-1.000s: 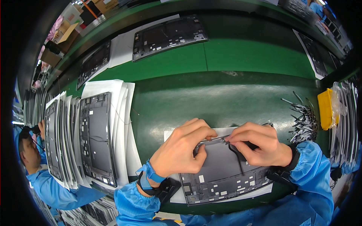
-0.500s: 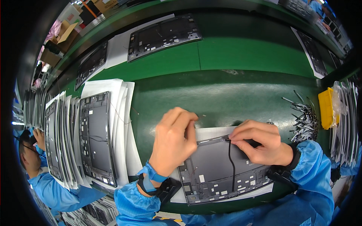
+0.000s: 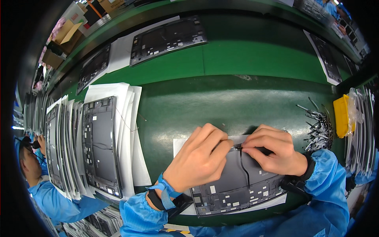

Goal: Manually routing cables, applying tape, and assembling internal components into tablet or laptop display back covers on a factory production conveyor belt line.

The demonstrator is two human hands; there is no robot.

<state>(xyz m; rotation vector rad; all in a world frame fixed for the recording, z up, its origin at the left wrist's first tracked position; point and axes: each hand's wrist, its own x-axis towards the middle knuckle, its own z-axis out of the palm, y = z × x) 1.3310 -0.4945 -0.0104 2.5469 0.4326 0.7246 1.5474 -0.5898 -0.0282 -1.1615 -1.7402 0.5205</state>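
In front of me a dark tablet back housing (image 3: 233,175) with several small white patches lies on a white sheet (image 3: 179,145). A thin black cable (image 3: 245,170) runs down across it. At the housing's far edge my right hand (image 3: 274,149) pinches the cable's upper end between thumb and fingertips. My left hand (image 3: 201,158) is closed just to the left of it, its fingertips at the same cable end and over the housing's upper left part. What sits between the left fingers is too hidden to name.
Housings stacked with white sheets (image 3: 136,158) stand on the left, beside a person in blue (image 3: 65,199). A heap of short dark cables (image 3: 318,128) and a yellow bin (image 3: 342,114) are at right. More housings (image 3: 169,37) lie on the green strip at the back.
My left hand has moved right to meet the right hand at the cable's end. The right hand has stayed nearly in place. The cable's lower part has shifted and bends more.
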